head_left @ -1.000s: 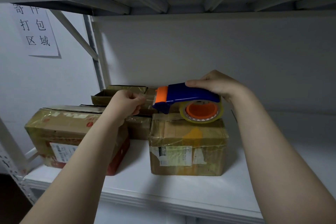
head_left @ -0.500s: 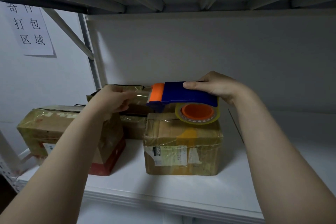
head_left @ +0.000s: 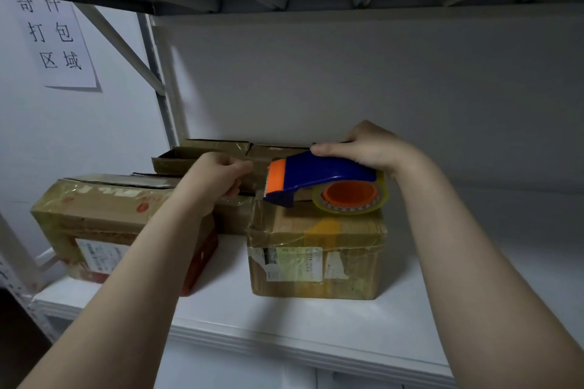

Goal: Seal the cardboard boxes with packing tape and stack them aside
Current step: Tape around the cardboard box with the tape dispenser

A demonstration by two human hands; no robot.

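One sign (head_left: 60, 41) reading 打包区域, tape dispenser (head_left: 319, 175)

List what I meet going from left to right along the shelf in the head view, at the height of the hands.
Large taped cardboard box → left hand → tape strip it pinches → blue and orange tape dispenser → right hand gripping the dispenser.

One head-worn wide-angle view looks forward and slightly down into a white shelf (head_left: 316, 335) bay from close by. The left hand (head_left: 218, 180) and right hand (head_left: 366, 148) reach in from the bottom edge.
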